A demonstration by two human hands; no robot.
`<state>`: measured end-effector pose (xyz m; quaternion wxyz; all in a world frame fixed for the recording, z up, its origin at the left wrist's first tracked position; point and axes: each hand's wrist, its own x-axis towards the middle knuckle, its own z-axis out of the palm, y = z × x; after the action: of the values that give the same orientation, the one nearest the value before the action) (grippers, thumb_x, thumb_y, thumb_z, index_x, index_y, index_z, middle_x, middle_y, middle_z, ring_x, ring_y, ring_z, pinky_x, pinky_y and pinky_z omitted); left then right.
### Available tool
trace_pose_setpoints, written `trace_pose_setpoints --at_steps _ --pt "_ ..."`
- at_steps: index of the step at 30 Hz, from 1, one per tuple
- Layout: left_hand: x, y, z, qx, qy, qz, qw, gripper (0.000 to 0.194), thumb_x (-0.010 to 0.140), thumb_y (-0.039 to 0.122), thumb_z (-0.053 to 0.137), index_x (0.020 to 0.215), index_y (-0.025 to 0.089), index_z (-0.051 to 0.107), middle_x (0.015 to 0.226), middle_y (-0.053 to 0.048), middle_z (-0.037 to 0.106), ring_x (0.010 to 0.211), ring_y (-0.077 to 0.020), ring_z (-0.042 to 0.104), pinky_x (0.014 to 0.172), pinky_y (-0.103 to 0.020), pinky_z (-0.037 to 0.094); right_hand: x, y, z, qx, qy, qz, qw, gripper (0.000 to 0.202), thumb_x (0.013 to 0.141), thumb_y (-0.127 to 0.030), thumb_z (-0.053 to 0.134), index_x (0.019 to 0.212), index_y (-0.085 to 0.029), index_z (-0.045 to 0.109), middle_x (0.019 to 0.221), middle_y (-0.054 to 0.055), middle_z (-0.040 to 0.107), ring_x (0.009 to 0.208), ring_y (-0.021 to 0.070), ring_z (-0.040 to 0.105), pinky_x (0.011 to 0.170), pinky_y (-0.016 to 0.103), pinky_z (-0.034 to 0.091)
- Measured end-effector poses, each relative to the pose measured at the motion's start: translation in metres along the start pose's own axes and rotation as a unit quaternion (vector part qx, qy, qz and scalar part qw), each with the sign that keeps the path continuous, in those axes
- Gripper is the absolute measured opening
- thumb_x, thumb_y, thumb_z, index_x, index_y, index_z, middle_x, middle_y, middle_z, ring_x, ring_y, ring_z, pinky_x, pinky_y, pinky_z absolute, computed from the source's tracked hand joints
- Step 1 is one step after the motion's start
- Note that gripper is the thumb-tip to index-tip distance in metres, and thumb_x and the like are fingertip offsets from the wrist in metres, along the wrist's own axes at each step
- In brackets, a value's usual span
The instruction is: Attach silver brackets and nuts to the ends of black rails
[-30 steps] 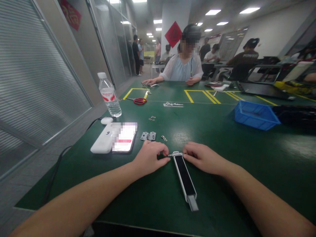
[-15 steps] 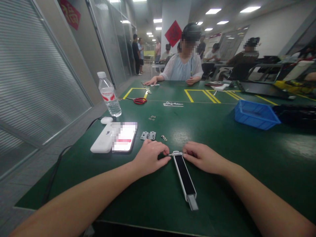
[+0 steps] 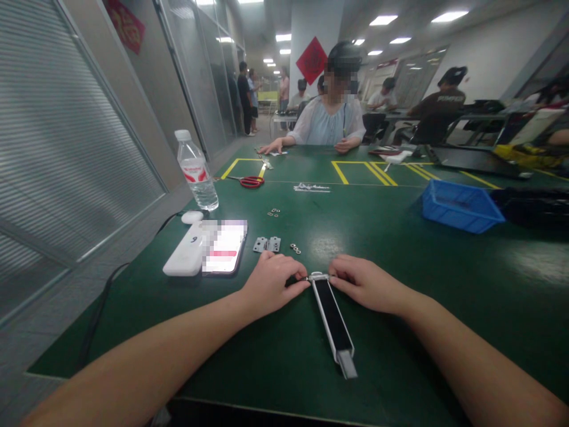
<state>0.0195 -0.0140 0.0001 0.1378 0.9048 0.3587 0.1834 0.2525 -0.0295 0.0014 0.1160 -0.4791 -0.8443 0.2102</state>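
A long, narrow piece with a white frame and a black face [image 3: 334, 320] lies on the green table, a flat silver tab [image 3: 347, 364] sticking out of its near end. At its far end is a small metal crosspiece. My left hand [image 3: 272, 283] is closed, thumb and forefinger pinching a small shiny metal part [image 3: 308, 278] against the crosspiece's left end. Pressed to the right side of that same end, my right hand [image 3: 365, 281] is closed with curled fingers. Just beyond my left hand lie a grey metal hinge [image 3: 267, 244] and several small nuts [image 3: 295, 248].
To the left are a lit phone [image 3: 224, 248], a white power bank [image 3: 183, 252], a small white case [image 3: 192, 217] and a water bottle [image 3: 198, 172]. Red-handled scissors [image 3: 252, 182] lie farther off. A blue bin [image 3: 462, 206] stands right. Across the table sits a person [image 3: 331, 121].
My left hand has shifted very slightly right, towards the far end of the black-faced piece. My right hand and the piece stay in place.
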Motion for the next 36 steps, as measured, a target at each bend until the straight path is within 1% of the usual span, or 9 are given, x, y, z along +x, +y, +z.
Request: trace_pose_setpoints --at_steps 13,19,27,31,36 --pt "0.0021 0.0005 0.0016 0.001 -0.005 -0.008 1.000 0.012 0.086 0.032 0.065 0.086 0.021 0.064 0.083 0.004 0.069 0.077 -0.0162 0.061 0.076 -0.034 0.031 0.0004 0.0017 0.0009 -0.005 0.002 -0.008 1.000 0.014 0.091 -0.023 0.051 0.079 -0.017 0.055 0.075 0.000 0.051 0.067 0.0129 0.047 0.061 0.024 0.033" --pt "0.0023 0.0002 0.0039 0.001 0.003 -0.005 1.000 0.012 0.087 0.033 0.064 0.087 0.021 0.064 0.083 0.004 0.070 0.078 -0.0162 0.062 0.078 -0.035 0.031 0.0005 0.0004 0.0003 -0.007 0.000 -0.005 1.000 0.015 0.092 -0.023 0.050 0.079 -0.017 0.055 0.075 0.001 0.050 0.068 0.0134 0.047 0.061 0.025 0.034" --pt "0.0012 0.0017 0.0012 -0.002 0.001 0.000 1.000 0.012 0.086 0.031 0.063 0.088 0.020 0.063 0.084 0.003 0.069 0.082 -0.0176 0.062 0.078 -0.035 0.033 0.0000 -0.0010 -0.0003 -0.006 -0.004 -0.002 1.000 0.014 0.092 -0.021 0.051 0.079 -0.017 0.055 0.075 0.000 0.050 0.068 0.0133 0.047 0.061 0.025 0.033" --pt "0.0003 0.0024 0.0008 -0.011 0.011 -0.002 1.000 0.013 0.083 0.031 0.063 0.091 0.020 0.063 0.083 0.003 0.068 0.078 -0.0170 0.062 0.077 -0.035 0.033 0.0000 -0.0022 -0.0010 -0.010 -0.005 0.000 1.000 0.015 0.092 -0.021 0.051 0.078 -0.017 0.054 0.075 0.000 0.050 0.068 0.0134 0.047 0.062 0.024 0.033" --pt "-0.0001 0.0015 0.0019 -0.013 0.025 0.004 1.000 0.009 0.081 0.027 0.062 0.085 0.019 0.062 0.079 0.002 0.067 0.077 -0.0171 0.061 0.077 -0.035 0.032 0.0000 -0.0019 -0.0017 -0.008 -0.004 -0.007 1.000 0.014 0.092 -0.021 0.050 0.079 -0.017 0.054 0.075 0.001 0.050 0.069 0.0135 0.047 0.062 0.024 0.034"
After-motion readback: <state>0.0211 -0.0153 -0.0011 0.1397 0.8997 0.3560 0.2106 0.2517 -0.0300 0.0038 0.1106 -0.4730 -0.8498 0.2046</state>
